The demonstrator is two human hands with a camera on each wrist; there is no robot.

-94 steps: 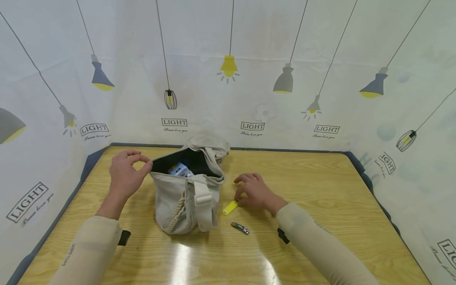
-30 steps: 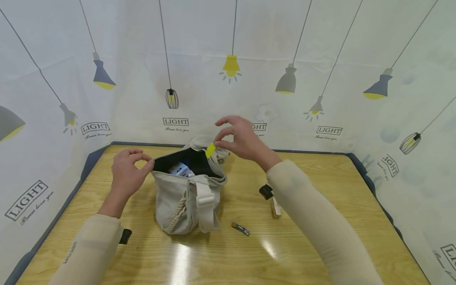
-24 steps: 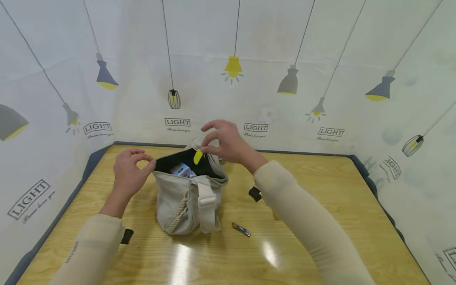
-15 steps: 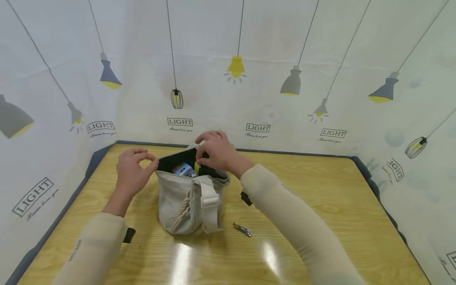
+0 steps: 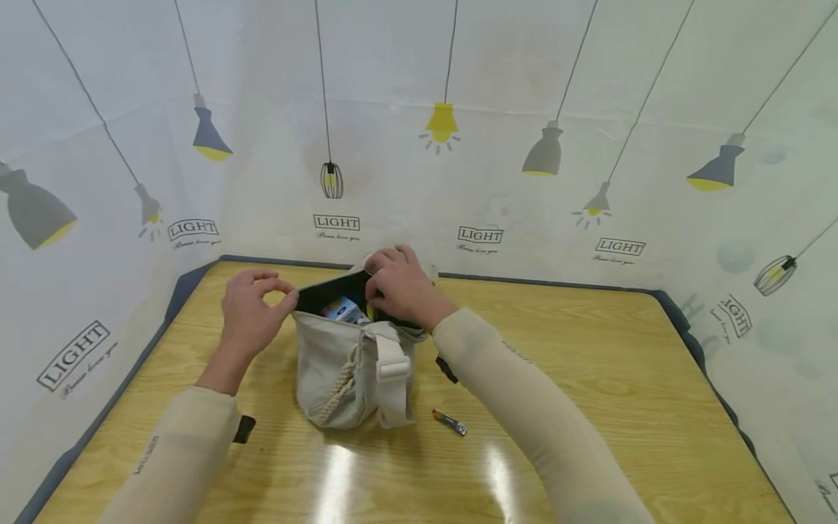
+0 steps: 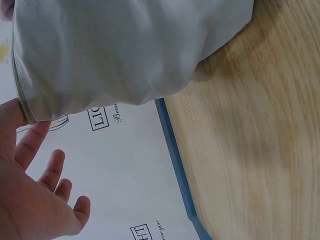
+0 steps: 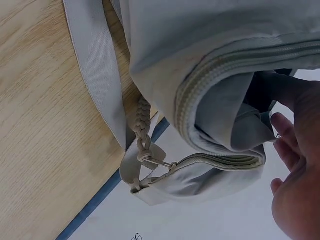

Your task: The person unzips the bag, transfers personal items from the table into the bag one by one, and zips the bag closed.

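A light grey canvas bag (image 5: 327, 360) stands on the table with its zipped mouth open. My left hand (image 5: 252, 313) pinches the left corner of its rim between thumb and index finger, the other fingers free, as the left wrist view shows. Over the right side of the mouth, my right hand (image 5: 402, 290) has its fingertips down inside. Just under its thumb shows a bit of a small yellow stick (image 5: 370, 312), highlighter-like; the rest is hidden by the hand and bag. A blue and white box (image 5: 345, 311) lies inside the bag.
On the wooden table (image 5: 589, 349), right of the bag, lies a nail clipper (image 5: 449, 422). The bag's strap (image 5: 393, 386) hangs down its front beside a braided cord (image 5: 340, 386). A printed backdrop (image 5: 393, 145) stands behind the table.
My right hand picked the yellow stick off the table, carried it up over the bag and lowered it into the mouth. The left hand kept its pinch on the rim.
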